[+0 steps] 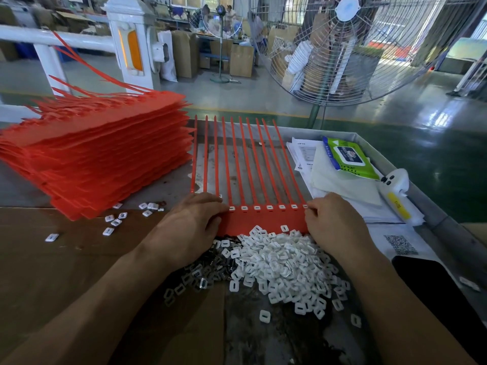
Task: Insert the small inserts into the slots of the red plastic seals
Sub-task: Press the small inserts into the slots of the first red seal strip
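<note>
A strip of red plastic seals (263, 219) lies flat on the table, its long tails fanning away from me. White inserts sit in several slots along its head row. My left hand (192, 225) grips the strip's left end, thumb on the tag part. My right hand (332, 222) pinches the right end by the last slot. A heap of white inserts (282, 262) lies just in front of the strip, with small dark metal pieces (210, 264) at its left.
A tall stack of red seal strips (100, 159) stands at the left, loose inserts (116, 222) scattered before it. Papers, a green wipes pack (350, 159) and a white handheld device (395, 191) lie at the right. A large fan (342, 48) stands behind the table.
</note>
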Demonstrator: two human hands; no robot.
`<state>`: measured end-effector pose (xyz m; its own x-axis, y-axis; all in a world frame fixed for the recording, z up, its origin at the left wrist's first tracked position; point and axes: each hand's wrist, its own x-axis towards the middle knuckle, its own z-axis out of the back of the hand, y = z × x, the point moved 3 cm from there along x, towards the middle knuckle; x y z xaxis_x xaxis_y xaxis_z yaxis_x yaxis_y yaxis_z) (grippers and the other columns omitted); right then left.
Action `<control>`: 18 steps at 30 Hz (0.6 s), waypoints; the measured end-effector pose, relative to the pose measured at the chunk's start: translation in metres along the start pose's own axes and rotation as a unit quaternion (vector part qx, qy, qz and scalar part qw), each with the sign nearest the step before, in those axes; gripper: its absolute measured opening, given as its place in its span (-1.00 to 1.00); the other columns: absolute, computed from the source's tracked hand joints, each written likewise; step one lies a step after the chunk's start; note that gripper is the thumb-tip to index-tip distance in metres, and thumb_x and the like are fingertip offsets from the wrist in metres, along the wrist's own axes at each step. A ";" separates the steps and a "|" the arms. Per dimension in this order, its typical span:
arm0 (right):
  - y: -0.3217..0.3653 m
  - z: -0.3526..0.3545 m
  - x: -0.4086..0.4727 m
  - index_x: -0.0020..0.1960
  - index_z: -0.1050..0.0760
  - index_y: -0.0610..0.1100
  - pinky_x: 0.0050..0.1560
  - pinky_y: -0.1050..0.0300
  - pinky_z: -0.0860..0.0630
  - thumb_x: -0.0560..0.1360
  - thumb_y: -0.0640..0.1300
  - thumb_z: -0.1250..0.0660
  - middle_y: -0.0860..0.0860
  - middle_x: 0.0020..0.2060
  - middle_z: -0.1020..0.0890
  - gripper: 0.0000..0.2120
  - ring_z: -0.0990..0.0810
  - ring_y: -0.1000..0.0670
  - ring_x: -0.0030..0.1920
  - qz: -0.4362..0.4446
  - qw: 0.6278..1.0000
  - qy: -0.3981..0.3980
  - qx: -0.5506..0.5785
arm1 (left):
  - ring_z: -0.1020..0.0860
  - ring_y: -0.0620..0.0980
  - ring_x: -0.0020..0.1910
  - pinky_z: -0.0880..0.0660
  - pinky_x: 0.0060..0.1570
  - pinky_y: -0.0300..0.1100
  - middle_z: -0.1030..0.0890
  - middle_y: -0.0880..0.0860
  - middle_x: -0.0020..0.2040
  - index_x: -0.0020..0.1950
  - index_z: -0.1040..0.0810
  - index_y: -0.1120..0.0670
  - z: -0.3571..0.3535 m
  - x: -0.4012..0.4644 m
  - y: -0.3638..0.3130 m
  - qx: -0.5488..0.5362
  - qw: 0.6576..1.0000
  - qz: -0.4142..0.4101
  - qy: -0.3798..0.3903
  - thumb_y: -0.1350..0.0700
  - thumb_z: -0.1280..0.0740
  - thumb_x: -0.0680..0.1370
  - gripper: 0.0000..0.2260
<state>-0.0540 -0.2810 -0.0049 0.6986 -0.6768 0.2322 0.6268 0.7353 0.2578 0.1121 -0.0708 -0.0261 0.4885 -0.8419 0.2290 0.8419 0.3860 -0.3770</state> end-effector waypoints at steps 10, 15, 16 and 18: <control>-0.005 -0.003 0.004 -0.16 -0.55 -0.14 -0.24 0.09 -0.37 0.65 -0.05 -0.22 -0.11 -0.12 -0.58 -0.71 -0.54 -0.06 -0.17 -0.005 1.000 0.002 -0.006 | -0.28 -0.16 0.47 -0.20 0.44 -0.21 -0.37 -0.16 0.49 0.48 -0.44 -0.14 0.002 -0.001 -0.003 0.009 1.000 0.007 0.005 0.01 -0.21 0.68 -0.64; -0.004 -0.006 0.010 0.06 -0.65 -0.17 -0.08 0.03 -0.56 0.64 0.15 -0.24 -0.15 0.04 -0.59 -0.60 -0.62 -0.13 -0.04 -0.036 0.999 0.021 -0.021 | -0.39 -0.04 0.37 -0.31 0.38 -0.04 -0.48 -0.08 0.37 0.39 -0.52 -0.09 0.011 -0.004 0.002 0.062 0.992 0.093 -0.065 -0.07 -0.26 0.63 -0.67; -0.003 -0.006 0.010 0.11 -0.66 -0.15 -0.04 0.01 -0.58 0.63 0.19 -0.25 -0.15 0.07 -0.59 -0.58 -0.63 -0.13 0.00 -0.040 0.999 0.023 -0.021 | -0.41 -0.02 0.35 -0.32 0.36 -0.02 -0.49 -0.06 0.35 0.37 -0.51 -0.10 0.013 -0.004 0.005 0.081 0.986 0.124 -0.069 -0.13 -0.26 0.62 -0.66; -0.004 -0.007 0.010 0.18 -0.63 -0.12 0.04 -0.04 -0.59 0.61 0.23 -0.28 -0.11 0.11 -0.59 -0.56 -0.62 -0.13 0.06 -0.051 0.998 0.025 -0.010 | -0.44 0.00 0.31 -0.35 0.33 0.01 -0.52 -0.05 0.29 0.31 -0.52 -0.14 0.017 -0.006 0.010 0.119 0.976 0.167 -0.067 -0.25 -0.25 0.59 -0.65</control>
<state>-0.0468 -0.2903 -0.0102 0.6472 -0.7457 0.1582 0.7018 0.6639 0.2583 0.1213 -0.0558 -0.0158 0.7575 -0.6028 0.2506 0.6516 0.7213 -0.2348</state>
